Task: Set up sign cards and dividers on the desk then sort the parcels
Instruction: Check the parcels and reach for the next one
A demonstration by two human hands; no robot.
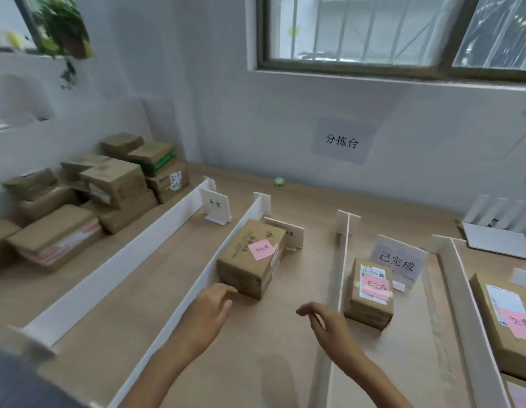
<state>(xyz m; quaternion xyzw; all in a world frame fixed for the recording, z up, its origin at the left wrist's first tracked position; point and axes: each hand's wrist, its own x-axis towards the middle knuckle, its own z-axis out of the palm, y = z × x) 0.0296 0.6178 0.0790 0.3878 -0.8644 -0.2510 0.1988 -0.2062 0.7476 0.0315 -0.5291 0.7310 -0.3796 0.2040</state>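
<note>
Several white dividers (179, 254) split the wooden desk (155, 290) into lanes, each with a white sign card (215, 206) at its far end. A brown parcel with a pink note (251, 257) lies in the middle lane against a divider. A second parcel with a pink note (370, 293) sits in front of the printed sign card (398, 260). A third parcel (509, 316) lies at the right edge. My left hand (210, 310) hovers just short of the middle parcel, fingers relaxed and empty. My right hand (326, 322) hangs loosely curled over the same lane, holding nothing.
A pile of unsorted brown parcels (88, 195) fills the desk's far left. A small green object (279, 181) lies near the wall. White spare boards (497, 231) rest at the far right. A paper sign (342, 141) hangs on the wall under the window.
</note>
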